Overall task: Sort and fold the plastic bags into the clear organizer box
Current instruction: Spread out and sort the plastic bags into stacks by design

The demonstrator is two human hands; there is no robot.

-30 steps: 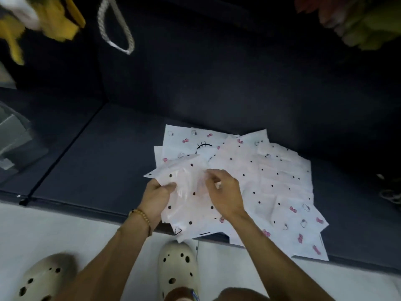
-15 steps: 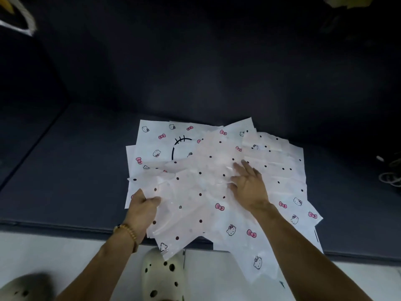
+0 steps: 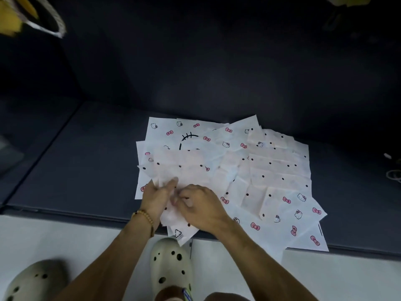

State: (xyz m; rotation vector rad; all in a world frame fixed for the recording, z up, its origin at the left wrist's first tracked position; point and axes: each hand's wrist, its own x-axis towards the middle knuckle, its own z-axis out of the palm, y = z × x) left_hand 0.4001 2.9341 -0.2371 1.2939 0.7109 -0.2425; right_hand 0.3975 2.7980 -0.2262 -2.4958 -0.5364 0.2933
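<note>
A spread of white plastic bags (image 3: 280, 170) printed with pink bows, cat faces and black dots lies on a dark cushioned surface (image 3: 71, 170). At its front left, one translucent dotted bag (image 3: 182, 168) is bunched between both hands. My left hand (image 3: 155, 197) grips its crumpled left side, thumb on top. My right hand (image 3: 201, 208) pinches the same bag just to the right, fingers curled into the folds. The bag's lower corner with a recycling mark (image 3: 179, 233) hangs over the front edge. No clear organizer box is in view.
The dark surface has a seam (image 3: 43, 148) running off to the left and a tall dark back. A pale floor (image 3: 336, 279) lies below the front edge, with my two cream clogs (image 3: 171, 268) on it. A rope-handled yellow object (image 3: 32, 20) hangs at top left.
My right hand left the middle of the pile, where it lay flat, and came back to the left hand. Both now gather the dotted bag into a bunch.
</note>
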